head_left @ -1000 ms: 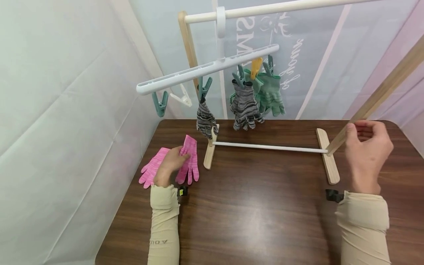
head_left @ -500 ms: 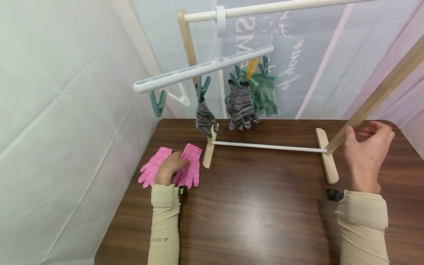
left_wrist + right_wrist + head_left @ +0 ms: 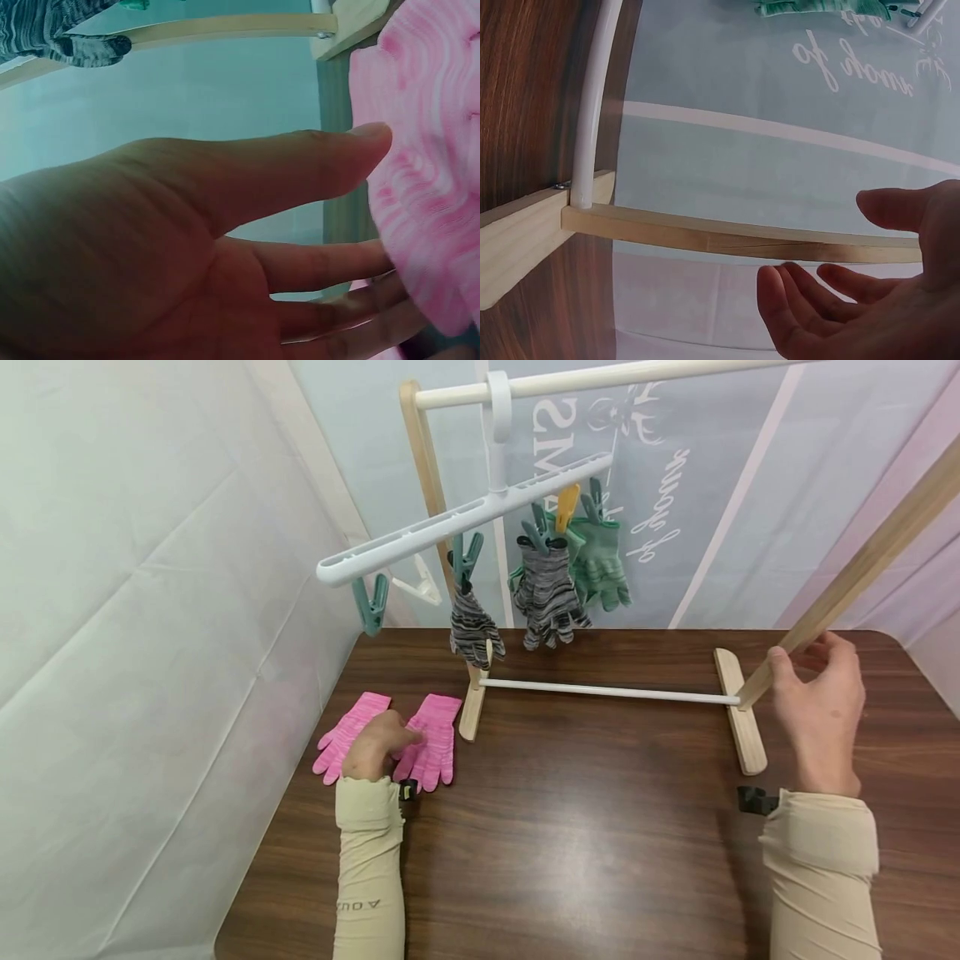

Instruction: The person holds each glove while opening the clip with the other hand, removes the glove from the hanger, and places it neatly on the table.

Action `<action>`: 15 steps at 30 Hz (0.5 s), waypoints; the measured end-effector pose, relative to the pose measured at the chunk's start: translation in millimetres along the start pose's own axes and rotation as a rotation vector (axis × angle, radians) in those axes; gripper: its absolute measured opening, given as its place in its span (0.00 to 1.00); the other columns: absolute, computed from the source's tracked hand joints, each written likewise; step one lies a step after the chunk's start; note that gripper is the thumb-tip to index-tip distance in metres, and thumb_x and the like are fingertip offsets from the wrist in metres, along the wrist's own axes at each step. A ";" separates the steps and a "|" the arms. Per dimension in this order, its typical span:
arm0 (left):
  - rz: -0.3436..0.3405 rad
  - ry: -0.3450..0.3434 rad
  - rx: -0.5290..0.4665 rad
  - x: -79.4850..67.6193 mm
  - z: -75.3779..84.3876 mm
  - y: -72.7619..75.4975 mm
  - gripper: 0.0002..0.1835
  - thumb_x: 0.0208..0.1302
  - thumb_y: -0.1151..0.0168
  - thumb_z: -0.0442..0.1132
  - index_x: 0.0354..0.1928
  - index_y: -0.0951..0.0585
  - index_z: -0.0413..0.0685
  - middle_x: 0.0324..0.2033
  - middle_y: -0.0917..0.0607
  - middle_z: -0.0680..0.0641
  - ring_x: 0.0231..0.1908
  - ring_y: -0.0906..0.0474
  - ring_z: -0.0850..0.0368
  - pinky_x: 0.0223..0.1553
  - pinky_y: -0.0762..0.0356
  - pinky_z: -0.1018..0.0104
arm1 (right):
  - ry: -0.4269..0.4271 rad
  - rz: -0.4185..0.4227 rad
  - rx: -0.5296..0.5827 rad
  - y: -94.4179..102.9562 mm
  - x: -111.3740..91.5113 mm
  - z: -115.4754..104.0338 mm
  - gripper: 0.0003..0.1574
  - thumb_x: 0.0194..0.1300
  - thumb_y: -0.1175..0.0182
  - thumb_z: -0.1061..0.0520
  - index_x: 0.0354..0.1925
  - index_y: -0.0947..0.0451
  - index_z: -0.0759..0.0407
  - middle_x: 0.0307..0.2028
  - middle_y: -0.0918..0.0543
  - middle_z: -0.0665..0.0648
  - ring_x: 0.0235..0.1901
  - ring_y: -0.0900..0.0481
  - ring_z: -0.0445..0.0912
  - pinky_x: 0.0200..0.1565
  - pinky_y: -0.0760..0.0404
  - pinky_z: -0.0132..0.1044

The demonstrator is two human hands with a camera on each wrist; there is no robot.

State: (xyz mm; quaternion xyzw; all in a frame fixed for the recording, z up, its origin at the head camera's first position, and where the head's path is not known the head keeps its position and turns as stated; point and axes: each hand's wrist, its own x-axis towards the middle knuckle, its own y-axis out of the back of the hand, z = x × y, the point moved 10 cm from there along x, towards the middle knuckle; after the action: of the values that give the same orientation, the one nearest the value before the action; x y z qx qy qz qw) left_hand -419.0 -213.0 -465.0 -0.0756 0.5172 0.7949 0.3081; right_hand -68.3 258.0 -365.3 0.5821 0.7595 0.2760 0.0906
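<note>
Two pink knit gloves lie flat at the table's left, the outer glove (image 3: 348,737) beside the inner glove (image 3: 435,735). My left hand (image 3: 378,745) is at the near-left side of the inner glove. In the left wrist view its thumb and fingers are extended, tips right at the pink fabric. My right hand (image 3: 821,710) is raised around the rack's right wooden post (image 3: 847,585). Seen from the right wrist, thumb and loosely bent fingers lie on either side of the post (image 3: 765,244), apart from each other.
A white hanger (image 3: 450,524) hangs from the rack's top rail (image 3: 615,377). Grey-striped gloves (image 3: 551,593) and green gloves (image 3: 602,560) are clipped to it. A teal clothespin (image 3: 371,603) and a white clothespin (image 3: 423,583) hold nothing. A white bar (image 3: 607,692) joins the rack's feet.
My left hand has let go of the inner pink glove, which went from lifted cuff to lying flat. The hanger has swung slightly. My right hand has shifted a little left.
</note>
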 end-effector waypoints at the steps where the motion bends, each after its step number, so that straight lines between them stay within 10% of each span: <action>1: -0.009 0.009 -0.001 0.3 -0.2 -1.1 0.18 0.67 0.34 0.44 0.21 0.24 0.45 0.19 0.26 0.50 0.21 0.28 0.56 0.21 0.30 0.66 | -0.007 -0.013 -0.004 -0.8 0.9 0.8 0.36 0.74 0.42 0.43 0.75 0.34 0.47 0.45 0.32 0.26 0.47 0.33 0.22 0.54 0.36 0.21; 5: 0.008 -0.008 0.044 0.6 5.6 0.1 0.18 0.69 0.35 0.47 0.28 0.20 0.39 0.27 0.19 0.42 0.26 0.23 0.51 0.26 0.22 0.60 | -0.001 -0.041 -0.024 -2.2 4.2 1.0 0.36 0.73 0.41 0.42 0.74 0.32 0.48 0.38 0.34 0.25 0.45 0.33 0.21 0.53 0.36 0.22; 9: 0.155 -0.069 0.086 -1.1 18.7 16.1 0.31 0.72 0.38 0.51 0.60 0.23 0.27 0.57 0.21 0.26 0.52 0.17 0.35 0.55 0.17 0.44 | 0.015 -0.033 -0.037 -0.4 6.9 0.0 0.36 0.73 0.41 0.42 0.74 0.32 0.49 0.37 0.34 0.25 0.44 0.34 0.21 0.52 0.37 0.21; 15: 0.379 -0.311 -0.228 -14.8 59.6 42.9 0.32 0.78 0.43 0.49 0.74 0.32 0.36 0.69 0.30 0.31 0.69 0.29 0.34 0.70 0.30 0.40 | 0.032 -0.032 -0.044 1.7 9.0 -2.3 0.36 0.73 0.41 0.43 0.74 0.32 0.50 0.37 0.34 0.26 0.44 0.35 0.22 0.51 0.38 0.22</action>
State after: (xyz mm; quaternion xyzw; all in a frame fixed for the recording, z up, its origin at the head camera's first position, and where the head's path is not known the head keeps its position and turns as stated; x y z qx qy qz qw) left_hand -419.7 -179.2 -398.1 0.1114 0.3756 0.8936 0.2190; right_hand -70.7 266.0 -360.8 0.5632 0.7639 0.3004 0.0953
